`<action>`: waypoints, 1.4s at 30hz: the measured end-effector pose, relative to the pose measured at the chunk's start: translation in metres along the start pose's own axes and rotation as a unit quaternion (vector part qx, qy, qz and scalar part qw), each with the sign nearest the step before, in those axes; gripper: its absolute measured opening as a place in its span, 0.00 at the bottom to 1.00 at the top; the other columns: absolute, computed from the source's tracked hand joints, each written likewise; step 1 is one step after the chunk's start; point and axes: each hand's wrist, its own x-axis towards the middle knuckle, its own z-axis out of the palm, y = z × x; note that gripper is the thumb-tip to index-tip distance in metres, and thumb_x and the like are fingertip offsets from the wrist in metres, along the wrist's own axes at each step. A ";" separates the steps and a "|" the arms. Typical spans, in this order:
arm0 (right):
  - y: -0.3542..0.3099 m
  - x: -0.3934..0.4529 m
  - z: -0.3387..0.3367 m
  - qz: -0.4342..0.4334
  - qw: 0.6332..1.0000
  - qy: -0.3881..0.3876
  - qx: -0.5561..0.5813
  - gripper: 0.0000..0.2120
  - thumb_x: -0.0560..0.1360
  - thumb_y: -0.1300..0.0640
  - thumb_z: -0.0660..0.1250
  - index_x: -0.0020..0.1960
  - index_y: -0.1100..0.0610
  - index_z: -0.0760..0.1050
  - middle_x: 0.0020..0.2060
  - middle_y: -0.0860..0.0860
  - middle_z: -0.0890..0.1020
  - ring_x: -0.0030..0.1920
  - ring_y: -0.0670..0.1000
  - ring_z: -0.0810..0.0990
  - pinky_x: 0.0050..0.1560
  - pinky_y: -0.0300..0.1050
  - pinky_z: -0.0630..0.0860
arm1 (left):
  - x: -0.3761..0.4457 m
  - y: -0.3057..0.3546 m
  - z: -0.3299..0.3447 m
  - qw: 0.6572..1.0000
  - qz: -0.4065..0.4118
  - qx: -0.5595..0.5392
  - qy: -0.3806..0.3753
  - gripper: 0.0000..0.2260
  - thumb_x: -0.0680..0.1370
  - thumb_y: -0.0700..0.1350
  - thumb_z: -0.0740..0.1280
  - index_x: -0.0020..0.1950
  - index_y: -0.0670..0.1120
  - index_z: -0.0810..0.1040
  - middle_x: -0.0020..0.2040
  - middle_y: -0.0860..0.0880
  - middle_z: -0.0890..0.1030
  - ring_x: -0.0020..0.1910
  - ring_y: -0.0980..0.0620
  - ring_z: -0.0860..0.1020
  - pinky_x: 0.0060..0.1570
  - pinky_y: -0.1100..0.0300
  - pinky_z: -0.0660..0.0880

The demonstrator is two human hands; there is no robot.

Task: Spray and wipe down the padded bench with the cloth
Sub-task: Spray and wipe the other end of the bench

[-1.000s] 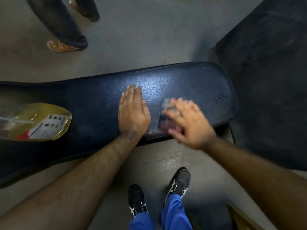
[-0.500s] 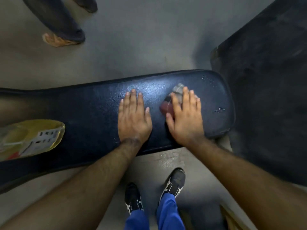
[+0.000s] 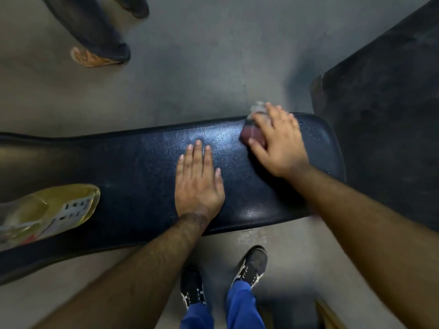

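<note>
A dark blue padded bench runs across the view from left to right. My left hand lies flat on its middle, fingers spread, holding nothing. My right hand presses a small red and grey cloth against the bench's far edge near the right end; most of the cloth is hidden under my fingers. A clear spray bottle of yellow liquid with a white label lies on the bench at the left.
Another person's legs and a sandalled foot stand on the grey floor beyond the bench. A dark mat or pad fills the right side. My own shoes are on the floor just in front of the bench.
My right hand has slid the cloth from the bench's near edge across to its far edge and to the right. The left hand has stayed flat in place.
</note>
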 end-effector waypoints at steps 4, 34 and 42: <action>-0.041 -0.022 0.015 0.021 1.000 0.007 0.009 0.39 0.76 0.27 0.52 0.77 0.51 0.65 0.79 0.61 0.59 0.79 0.63 0.56 0.78 0.62 0.51 | -0.001 -0.001 -0.002 1.000 0.001 0.003 -0.003 0.26 0.80 0.51 0.53 0.75 0.39 0.65 0.77 0.40 0.63 0.77 0.43 0.60 0.76 0.47 0.53; 0.016 -0.192 0.037 -0.157 0.988 0.004 0.002 0.31 0.76 0.42 0.63 0.77 0.48 0.66 0.79 0.57 0.61 0.79 0.61 0.59 0.77 0.62 0.56 | 0.003 0.072 -0.005 0.987 0.073 -0.140 -0.011 0.19 0.77 0.38 0.59 0.68 0.39 0.72 0.72 0.39 0.70 0.74 0.41 0.65 0.75 0.47 0.59; 0.047 -0.169 0.031 0.024 0.996 0.071 0.037 0.30 0.77 0.37 0.60 0.74 0.50 0.69 0.78 0.58 0.63 0.78 0.63 0.60 0.76 0.63 0.56 | 0.032 0.103 0.020 0.997 0.031 -0.067 0.005 0.23 0.81 0.49 0.56 0.75 0.42 0.66 0.77 0.42 0.63 0.77 0.44 0.59 0.76 0.50 0.51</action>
